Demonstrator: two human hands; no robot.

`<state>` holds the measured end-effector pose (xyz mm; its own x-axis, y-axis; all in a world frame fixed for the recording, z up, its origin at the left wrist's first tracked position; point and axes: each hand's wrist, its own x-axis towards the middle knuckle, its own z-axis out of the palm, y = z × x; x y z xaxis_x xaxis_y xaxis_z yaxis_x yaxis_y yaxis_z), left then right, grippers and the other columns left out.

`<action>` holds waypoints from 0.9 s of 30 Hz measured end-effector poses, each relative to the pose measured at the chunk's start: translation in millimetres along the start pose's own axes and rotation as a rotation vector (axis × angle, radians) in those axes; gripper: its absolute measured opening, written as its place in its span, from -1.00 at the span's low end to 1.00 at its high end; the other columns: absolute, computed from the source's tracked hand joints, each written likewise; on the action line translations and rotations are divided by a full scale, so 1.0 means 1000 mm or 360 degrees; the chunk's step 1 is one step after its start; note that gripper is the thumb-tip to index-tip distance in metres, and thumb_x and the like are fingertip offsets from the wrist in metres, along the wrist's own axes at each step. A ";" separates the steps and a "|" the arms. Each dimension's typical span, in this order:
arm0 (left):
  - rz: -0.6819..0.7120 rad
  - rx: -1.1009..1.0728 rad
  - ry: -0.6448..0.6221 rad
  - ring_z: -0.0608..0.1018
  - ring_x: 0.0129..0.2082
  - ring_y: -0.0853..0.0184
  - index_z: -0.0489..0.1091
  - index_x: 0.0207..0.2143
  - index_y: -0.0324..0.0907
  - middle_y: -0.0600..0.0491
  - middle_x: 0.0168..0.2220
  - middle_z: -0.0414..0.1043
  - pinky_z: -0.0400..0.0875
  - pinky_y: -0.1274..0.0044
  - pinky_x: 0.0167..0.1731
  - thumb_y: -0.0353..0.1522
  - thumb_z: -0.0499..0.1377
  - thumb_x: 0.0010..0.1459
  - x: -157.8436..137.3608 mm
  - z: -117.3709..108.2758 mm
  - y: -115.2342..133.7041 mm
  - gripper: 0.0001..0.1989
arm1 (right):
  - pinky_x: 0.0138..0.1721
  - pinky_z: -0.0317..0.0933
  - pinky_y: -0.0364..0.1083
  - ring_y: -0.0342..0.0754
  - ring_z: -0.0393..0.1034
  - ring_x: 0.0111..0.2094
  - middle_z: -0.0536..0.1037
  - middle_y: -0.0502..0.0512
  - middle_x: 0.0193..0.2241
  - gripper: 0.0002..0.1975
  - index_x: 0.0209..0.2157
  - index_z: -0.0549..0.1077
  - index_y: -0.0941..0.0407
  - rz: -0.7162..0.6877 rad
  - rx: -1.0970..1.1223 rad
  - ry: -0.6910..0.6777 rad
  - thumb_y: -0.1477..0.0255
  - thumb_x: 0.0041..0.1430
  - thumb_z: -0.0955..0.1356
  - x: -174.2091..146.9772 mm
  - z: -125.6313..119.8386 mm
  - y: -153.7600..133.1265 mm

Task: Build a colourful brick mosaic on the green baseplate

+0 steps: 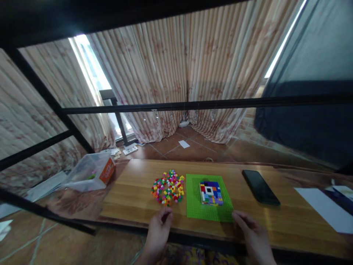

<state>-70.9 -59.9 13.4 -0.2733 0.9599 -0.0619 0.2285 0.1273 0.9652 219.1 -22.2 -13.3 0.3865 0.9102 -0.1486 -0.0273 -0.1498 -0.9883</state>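
A green studded baseplate (194, 206) lies flat on the wooden table, bearing a block of small bricks (212, 198) in blue, purple, white, red and other colours around a black-and-white middle. Left of it is a loose pile of small coloured bricks (168, 187). My left hand (160, 228) is at the pile's near edge, thumb and fingers pinched together; whatever is between the tips is too small to make out. At the plate's near right corner, my right hand (252, 232) has curled fingers, with thumb and forefinger tips closed at that corner.
A dark phone (260, 187) lies to the right on the table (132, 195), with white paper (325, 208) beyond it. A clear plastic box (88, 173) with an orange label stands at the left. A black metal bar (171, 106) crosses in front of the curtains.
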 end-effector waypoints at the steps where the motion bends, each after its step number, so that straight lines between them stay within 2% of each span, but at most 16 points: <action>1: 0.0044 0.0101 0.0037 0.52 -0.33 0.24 0.47 -0.34 -0.17 0.03 -0.40 0.49 0.38 0.47 -0.27 -0.26 0.14 0.09 -0.004 -0.006 -0.001 -0.81 | -0.42 0.33 -0.13 -0.02 0.43 -0.43 0.58 0.05 -0.47 -0.59 -0.43 0.58 0.12 -0.0019 -0.0045 -0.0006 0.09 -0.26 0.51 -0.006 0.000 0.002; 5: 0.0233 0.0527 0.0074 0.53 -0.21 0.21 0.48 -0.27 -0.13 -0.02 -0.26 0.50 0.38 0.43 -0.16 -0.38 0.05 0.13 -0.014 -0.020 -0.002 -0.78 | -0.29 0.39 -0.05 0.11 0.50 -0.33 0.61 0.11 -0.45 -0.58 -0.48 0.59 0.10 -0.0152 -0.0259 -0.0179 0.04 -0.28 0.48 -0.029 0.006 0.012; 9: 0.0365 0.0858 0.0020 0.49 -0.08 0.21 0.46 -0.14 -0.13 -0.06 -0.08 0.45 0.35 0.39 -0.01 -0.46 0.05 0.11 -0.020 -0.019 -0.007 -0.70 | -0.20 0.38 0.00 0.13 0.51 -0.30 0.62 0.11 -0.42 -0.62 -0.49 0.59 0.07 -0.0315 -0.0438 -0.0439 0.04 -0.18 0.44 -0.053 0.012 0.024; 11: 0.0440 0.0963 -0.0014 0.45 -0.01 0.20 0.45 -0.10 -0.14 -0.06 -0.02 0.42 0.30 0.38 0.06 -0.48 0.07 0.09 -0.022 -0.016 -0.008 -0.68 | -0.23 0.39 -0.02 0.11 0.52 -0.31 0.62 0.08 -0.41 -0.66 -0.47 0.58 0.04 -0.0377 -0.0546 -0.0572 0.06 -0.10 0.41 -0.066 0.013 0.030; 15: 0.0522 0.1121 -0.0067 0.40 0.04 0.18 0.43 -0.04 -0.15 -0.04 0.03 0.39 0.26 0.36 0.10 -0.44 0.08 0.13 -0.024 -0.013 -0.006 -0.67 | -0.35 0.38 -0.08 0.06 0.51 -0.37 0.60 0.02 -0.45 -0.74 -0.47 0.57 0.00 -0.0526 -0.0742 -0.0814 0.12 0.02 0.36 -0.090 0.012 0.038; 20: 0.0534 0.1228 -0.0125 0.39 0.03 0.16 0.41 -0.01 -0.17 -0.06 0.08 0.36 0.26 0.35 0.09 -0.38 0.07 0.18 -0.016 -0.008 -0.002 -0.67 | -0.36 0.36 -0.08 0.03 0.50 -0.41 0.57 0.01 -0.50 -0.76 -0.51 0.52 0.01 -0.0734 -0.0861 -0.1090 0.20 0.10 0.31 -0.104 0.013 0.045; 27: 0.0604 0.1282 -0.0124 0.36 0.08 0.16 0.37 0.04 -0.19 -0.08 0.14 0.31 0.21 0.37 0.13 -0.33 0.07 0.19 0.001 0.001 -0.005 -0.63 | -0.38 0.35 -0.08 0.03 0.50 -0.42 0.58 0.04 -0.49 -0.76 -0.49 0.53 0.05 -0.0784 -0.0940 -0.1205 0.25 0.12 0.30 -0.101 0.010 0.051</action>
<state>-71.2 -59.2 8.0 0.0118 0.9836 0.1801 0.8857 -0.0939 0.4547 169.2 -117.8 -48.9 -0.4428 0.8931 0.0792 0.5026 0.3204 -0.8029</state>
